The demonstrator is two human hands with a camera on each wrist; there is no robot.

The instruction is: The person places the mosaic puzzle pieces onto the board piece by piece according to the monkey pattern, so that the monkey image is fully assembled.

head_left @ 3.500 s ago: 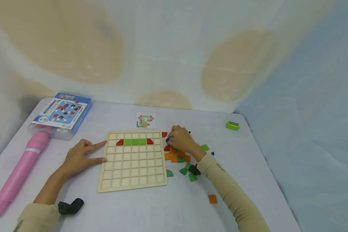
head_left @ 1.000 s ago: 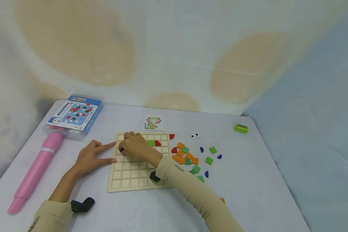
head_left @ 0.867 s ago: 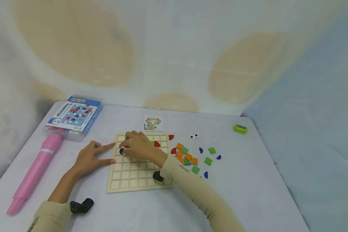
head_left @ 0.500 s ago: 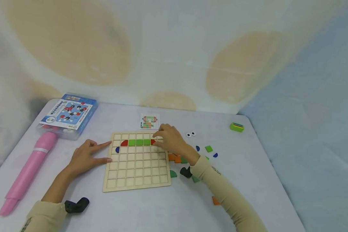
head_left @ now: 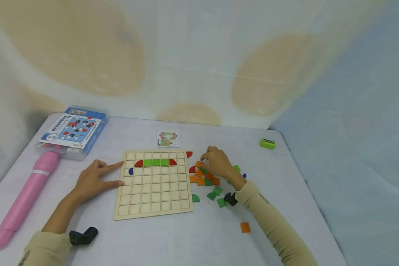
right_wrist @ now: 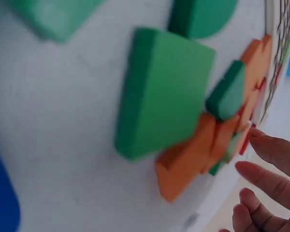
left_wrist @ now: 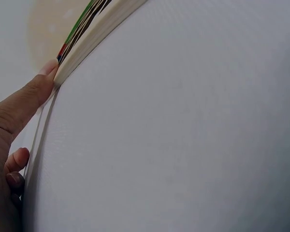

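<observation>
Here's the left hand [head_left: 92, 180], thumb and index finger spread wide and straight, both tips against the left edge of the pale wooden grid board [head_left: 155, 197], which lies flat on the white-covered table [head_left: 153, 244]. Across the board's second row from the far side run a red quarter-round piece [head_left: 139, 163], three bright green square tiles [head_left: 156, 162] and another red quarter-round piece [head_left: 173, 162], with a blue half-round piece [head_left: 130, 171] one row nearer, in the leftmost column. Over on the right, the right hand [head_left: 217, 162] hovers by the heap of orange square tiles [head_left: 208, 176], fingers loosely bent, thumb and index apart, nothing seen between them! Around it lie darker green pieces [head_left: 217, 190], and the right wrist view puts a thick green square tile [right_wrist: 166, 94] up close against the orange ones. Beyond the board sits a small printed pattern card [head_left: 168, 138]; at far left, a blue-and-white box [head_left: 73, 133] and a long pink rod with a white band [head_left: 28, 199]; at far right, a little lime-green block [head_left: 267, 143].
</observation>
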